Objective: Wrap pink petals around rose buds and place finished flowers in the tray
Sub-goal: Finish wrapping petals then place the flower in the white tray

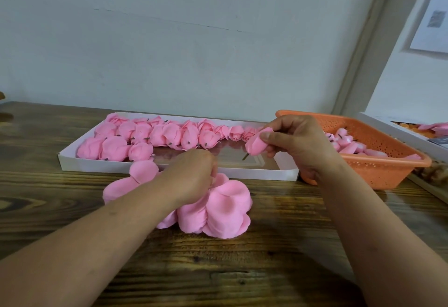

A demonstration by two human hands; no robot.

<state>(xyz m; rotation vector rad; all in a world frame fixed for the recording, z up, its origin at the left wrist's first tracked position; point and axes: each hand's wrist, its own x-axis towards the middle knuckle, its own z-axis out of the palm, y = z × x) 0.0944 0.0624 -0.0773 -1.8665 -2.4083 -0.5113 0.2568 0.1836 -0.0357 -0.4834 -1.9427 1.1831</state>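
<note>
A dark, wood-grained table point(278, 265) is supporting all items. A long, shallow white cardboard tray point(169, 169) is lying across the far middle of the table; finished pink roses point(150, 137) are filling its left and far portions, while its near right portion is showing bare floor. An orange perforated plastic basket point(378, 168) is standing just beside the tray's right end and is holding small pink rose buds point(346, 145). A stack of loose pink petals point(218, 209) is lying on the table near the tray's front wall. The left hand point(191, 178) is resting on this stack with its fingers curled into the petals. The right hand point(295, 142) is pinching one pink rose bud with a short dark stem point(255, 145), holding it above the tray's right portion, stem pointing down and left.
</note>
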